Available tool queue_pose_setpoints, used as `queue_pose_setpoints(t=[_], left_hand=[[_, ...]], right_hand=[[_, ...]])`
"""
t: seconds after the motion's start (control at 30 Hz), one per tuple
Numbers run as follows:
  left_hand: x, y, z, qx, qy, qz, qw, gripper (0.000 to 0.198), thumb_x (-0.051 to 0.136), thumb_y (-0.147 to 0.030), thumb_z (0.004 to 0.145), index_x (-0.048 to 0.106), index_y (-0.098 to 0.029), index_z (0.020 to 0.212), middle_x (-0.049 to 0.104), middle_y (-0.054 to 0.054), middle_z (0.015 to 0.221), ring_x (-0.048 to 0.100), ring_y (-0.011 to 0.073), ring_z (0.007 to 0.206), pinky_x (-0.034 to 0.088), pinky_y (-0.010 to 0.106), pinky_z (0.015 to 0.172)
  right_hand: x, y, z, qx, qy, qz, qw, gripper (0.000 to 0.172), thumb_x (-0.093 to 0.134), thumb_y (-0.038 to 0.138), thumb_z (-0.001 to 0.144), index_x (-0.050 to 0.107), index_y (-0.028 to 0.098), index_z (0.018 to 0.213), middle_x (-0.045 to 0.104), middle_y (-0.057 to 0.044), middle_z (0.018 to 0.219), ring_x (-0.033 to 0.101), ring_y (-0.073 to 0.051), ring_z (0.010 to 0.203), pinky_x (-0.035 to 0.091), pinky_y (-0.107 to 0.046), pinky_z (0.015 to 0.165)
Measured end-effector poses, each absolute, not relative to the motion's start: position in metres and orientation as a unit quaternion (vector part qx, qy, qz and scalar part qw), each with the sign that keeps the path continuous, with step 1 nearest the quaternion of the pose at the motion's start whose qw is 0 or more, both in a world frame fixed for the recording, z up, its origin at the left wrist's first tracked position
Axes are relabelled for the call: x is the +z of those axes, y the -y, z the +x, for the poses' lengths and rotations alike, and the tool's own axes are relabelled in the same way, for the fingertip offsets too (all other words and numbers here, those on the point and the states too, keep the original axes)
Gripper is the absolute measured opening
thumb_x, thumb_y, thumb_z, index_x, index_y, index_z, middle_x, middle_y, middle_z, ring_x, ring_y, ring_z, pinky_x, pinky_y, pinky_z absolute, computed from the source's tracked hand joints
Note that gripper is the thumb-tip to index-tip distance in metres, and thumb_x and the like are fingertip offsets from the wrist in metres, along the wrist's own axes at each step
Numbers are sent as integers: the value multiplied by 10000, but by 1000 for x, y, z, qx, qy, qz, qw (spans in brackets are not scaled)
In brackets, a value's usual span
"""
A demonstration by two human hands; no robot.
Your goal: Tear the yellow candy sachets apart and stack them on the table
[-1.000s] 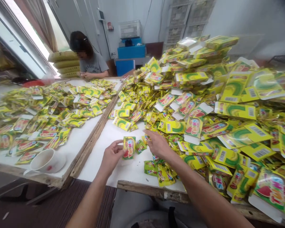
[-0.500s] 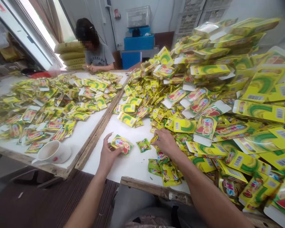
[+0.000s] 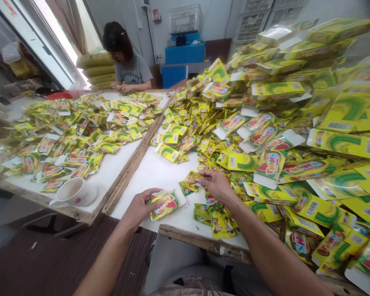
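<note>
My left hand point(image 3: 144, 206) is closed around a small yellow and green candy box point(image 3: 165, 205) with a watermelon on its front. The box's white end flap points right, toward my other hand. Between the fingertips of my right hand point(image 3: 216, 183) is a yellow candy packet point(image 3: 193, 178), just beyond the flap. Part of a green packet point(image 3: 186, 188) shows under or against the yellow one; whether it is also pinched is unclear. Closer to me lie more packets, among them a yellow one point(image 3: 222, 224) and a green one point(image 3: 202, 213).
A tall heap of candy boxes point(image 3: 277, 90) and packets fills the right side. On the left table point(image 3: 107, 168) lie more boxes and a white mug point(image 3: 74, 192). A wooden edge strip point(image 3: 135, 156) divides the tables. Across from me sits a person point(image 3: 132, 72) with both hands together.
My left hand has turned the box and drawn it nearer, its white flap now showing. My right hand has brought a yellow packet left from the pile, over the green packet.
</note>
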State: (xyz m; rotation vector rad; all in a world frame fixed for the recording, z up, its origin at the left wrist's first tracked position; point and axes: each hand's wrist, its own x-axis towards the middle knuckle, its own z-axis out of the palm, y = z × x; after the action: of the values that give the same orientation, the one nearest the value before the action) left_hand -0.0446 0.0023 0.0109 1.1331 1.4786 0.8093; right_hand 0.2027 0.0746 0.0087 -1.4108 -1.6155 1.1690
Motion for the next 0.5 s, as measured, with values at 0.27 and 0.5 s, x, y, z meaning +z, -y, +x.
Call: queue_pose_setpoints(t=[0.27,0.5], left_hand=[[-4,-3,-20,411,-580,458,534,359,723,-377,645,646,-147,909,696,62,922,626,198,848,484,269,725],[2,-7,-19,418,-555,428,578,376,721,-391,649,607,-153,917,710,56,886,652,182,750,506,274,684]], right_hand=[[5,-66,186,405,669,-530,329,215,573,377,746,621,179,678,595,14,603,497,-125,567,383,-232,560],[12,-68,190,298,748,-500,318,134,514,220,807,636,180,768,626,-33,758,555,-158,719,403,-261,673]])
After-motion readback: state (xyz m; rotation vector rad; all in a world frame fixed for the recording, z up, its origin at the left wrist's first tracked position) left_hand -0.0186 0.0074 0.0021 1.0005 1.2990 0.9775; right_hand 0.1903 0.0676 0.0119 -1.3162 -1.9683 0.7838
